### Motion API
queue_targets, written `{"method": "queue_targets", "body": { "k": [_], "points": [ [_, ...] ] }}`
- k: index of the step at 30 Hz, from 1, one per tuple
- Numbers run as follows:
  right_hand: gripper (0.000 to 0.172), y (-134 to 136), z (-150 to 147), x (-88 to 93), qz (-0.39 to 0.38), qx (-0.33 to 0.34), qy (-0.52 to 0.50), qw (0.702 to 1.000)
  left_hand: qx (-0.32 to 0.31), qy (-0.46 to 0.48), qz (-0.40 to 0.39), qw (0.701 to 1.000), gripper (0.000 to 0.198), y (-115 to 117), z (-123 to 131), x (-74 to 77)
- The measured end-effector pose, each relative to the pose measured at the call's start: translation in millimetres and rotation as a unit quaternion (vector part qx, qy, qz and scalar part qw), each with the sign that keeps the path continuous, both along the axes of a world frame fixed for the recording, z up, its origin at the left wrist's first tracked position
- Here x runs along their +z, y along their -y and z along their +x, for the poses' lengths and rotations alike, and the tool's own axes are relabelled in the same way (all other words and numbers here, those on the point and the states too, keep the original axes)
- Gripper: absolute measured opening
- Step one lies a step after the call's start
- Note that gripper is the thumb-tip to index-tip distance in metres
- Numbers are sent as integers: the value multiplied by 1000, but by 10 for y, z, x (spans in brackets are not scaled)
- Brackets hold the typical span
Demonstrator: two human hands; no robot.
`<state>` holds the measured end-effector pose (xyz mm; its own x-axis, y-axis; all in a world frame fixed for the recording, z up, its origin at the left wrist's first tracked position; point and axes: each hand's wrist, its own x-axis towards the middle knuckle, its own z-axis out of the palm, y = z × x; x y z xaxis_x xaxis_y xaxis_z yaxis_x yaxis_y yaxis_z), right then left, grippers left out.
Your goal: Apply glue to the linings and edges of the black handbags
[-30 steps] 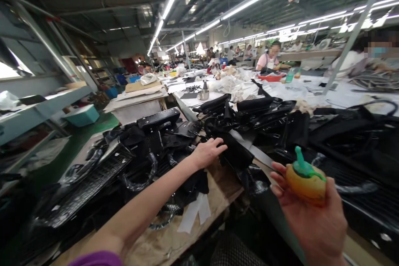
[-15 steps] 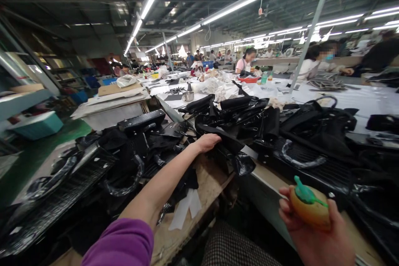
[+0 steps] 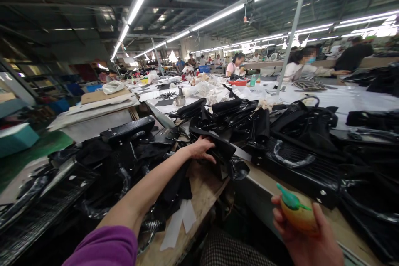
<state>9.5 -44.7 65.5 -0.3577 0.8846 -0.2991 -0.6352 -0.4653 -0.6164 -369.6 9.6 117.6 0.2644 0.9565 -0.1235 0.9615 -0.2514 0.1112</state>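
Observation:
My left hand [image 3: 202, 149] reaches to the middle of the heap, its thumb spread away from the fingers. Those fingers touch the lower edge of a black bag piece [image 3: 216, 140], and their tips are partly hidden against the dark material. Low on the right, my right hand [image 3: 307, 235] is closed around a rounded yellow-orange squeeze bottle [image 3: 299, 215] with a green spout pointing up and left. What the bottle contains does not show. Just under my left hand, a plastic-wrapped black part [image 3: 240, 169] hangs at the bench edge.
Black bags with wrapped handles [image 3: 293, 160] lie on the right table, and more textured black bags [image 3: 56, 193] crowd the left. White strips [image 3: 178, 222] rest on brown board [image 3: 199, 199]. A metal cup [image 3: 179, 100] stands farther back. Co-workers sit beyond a slanted pole [image 3: 294, 29].
My left thumb has spread away from the fingers, which were closed at the black piece's edge. My right hand still holds the bottle. The whole view has shifted slightly.

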Motion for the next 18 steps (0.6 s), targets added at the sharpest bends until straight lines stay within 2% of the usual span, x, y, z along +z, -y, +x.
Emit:
{"method": "queue_targets", "body": {
  "k": [4, 7, 12, 15, 18],
  "points": [
    [46, -57, 56, -156, 14, 15, -5, 1000, -15, -6, -52, 998, 53, -274, -39, 85],
    [46, -102, 60, -216, 12, 20, -17, 1000, -11, -13, -93, 995, 55, -358, -47, 126],
    [45, -91, 32, -152, -12, 14, -36, 999, -31, -27, -101, 994, 59, -269, -20, 129],
    [38, 1, -24, -65, -25, -21, -37, 999, -36, -38, -87, 995, 57, -224, 39, 61],
    [38, 91, -64, -26, -34, -19, -37, 999, -17, -55, -46, 997, 60, -227, 149, -10]
  ]
}}
